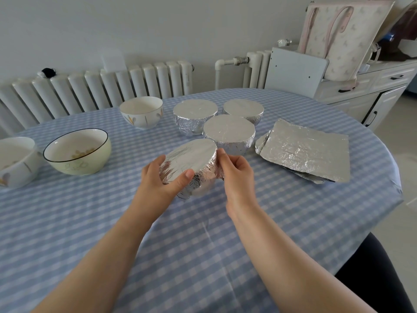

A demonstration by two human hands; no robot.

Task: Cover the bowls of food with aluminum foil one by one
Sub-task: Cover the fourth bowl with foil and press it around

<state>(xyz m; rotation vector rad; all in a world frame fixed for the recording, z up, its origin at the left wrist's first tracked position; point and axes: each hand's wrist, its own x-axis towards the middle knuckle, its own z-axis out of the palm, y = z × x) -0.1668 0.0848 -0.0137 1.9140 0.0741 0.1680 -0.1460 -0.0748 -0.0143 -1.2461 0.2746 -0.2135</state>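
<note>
A foil-covered bowl (191,159) is tilted toward me just above the checked tablecloth, held between both hands. My left hand (164,179) grips its left side, thumb on the foil rim. My right hand (237,170) grips the right side, fingers curled against the crinkled foil. Three more foil-covered bowls (195,109) (243,108) (229,131) stand behind it. A stack of foil sheets (306,147) lies to the right. Uncovered bowls stand to the left: a cream one with a black rim (77,152), a white one (142,115) and another white one (15,161) at the left edge.
The round table (203,245) has a blue checked cloth; its edge curves away on the right. A white radiator (101,86) runs behind it, and a white cabinet (370,91) carrying a patterned bag (338,37) stands at the back right.
</note>
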